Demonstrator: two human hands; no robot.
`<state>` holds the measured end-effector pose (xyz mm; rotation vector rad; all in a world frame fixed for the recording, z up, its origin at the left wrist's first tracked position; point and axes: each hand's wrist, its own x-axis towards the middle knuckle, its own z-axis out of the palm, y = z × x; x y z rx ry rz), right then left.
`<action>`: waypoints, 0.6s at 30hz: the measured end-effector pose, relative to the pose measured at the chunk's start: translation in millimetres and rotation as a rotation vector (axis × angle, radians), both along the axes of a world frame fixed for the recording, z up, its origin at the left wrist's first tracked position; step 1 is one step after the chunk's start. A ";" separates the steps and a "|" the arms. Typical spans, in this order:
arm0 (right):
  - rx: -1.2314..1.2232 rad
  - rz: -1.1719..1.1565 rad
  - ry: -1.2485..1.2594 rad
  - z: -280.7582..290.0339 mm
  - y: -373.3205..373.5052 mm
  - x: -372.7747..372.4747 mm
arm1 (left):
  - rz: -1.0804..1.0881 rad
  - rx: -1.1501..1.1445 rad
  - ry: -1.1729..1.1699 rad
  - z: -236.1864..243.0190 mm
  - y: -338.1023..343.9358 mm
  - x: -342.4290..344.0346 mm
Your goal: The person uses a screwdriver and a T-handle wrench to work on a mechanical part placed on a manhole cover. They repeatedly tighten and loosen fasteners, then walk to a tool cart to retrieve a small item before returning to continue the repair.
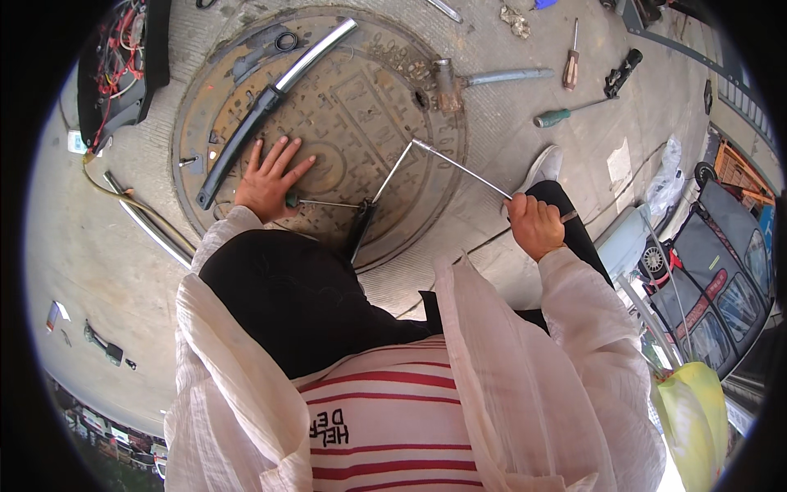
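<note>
My left hand lies with fingers spread on a round metal manhole cover. Beneath its palm is the dark green handle of a screwdriver, whose shaft reaches a black tube by my leg. My right hand is closed round the end of a long, bent socket wrench. From its elbow, the wrench's other arm runs down to the top of that tube; the exact contact is too small to tell. Beyond my left hand rests a black and chrome fork leg.
A hammer lies at the cover's far right edge. Further right are a brown-handled screwdriver and a green-handled screwdriver. A black housing with red wires stands far left, above another chrome tube. A dark vehicle is at right.
</note>
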<state>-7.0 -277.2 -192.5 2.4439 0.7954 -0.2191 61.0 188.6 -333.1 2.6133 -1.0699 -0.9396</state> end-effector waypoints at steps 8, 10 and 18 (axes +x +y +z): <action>0.064 -0.168 0.037 -30.7 -18.3 -19.5 | -0.016 0.000 -0.011 -2.6 0.8 -1.1; 0.068 -0.304 0.101 -38.8 -19.1 -26.0 | -0.033 0.015 -0.005 -2.4 0.5 1.2; -0.046 -0.923 0.535 -40.7 6.1 6.1 | -0.028 0.020 0.009 -2.8 -2.2 -2.7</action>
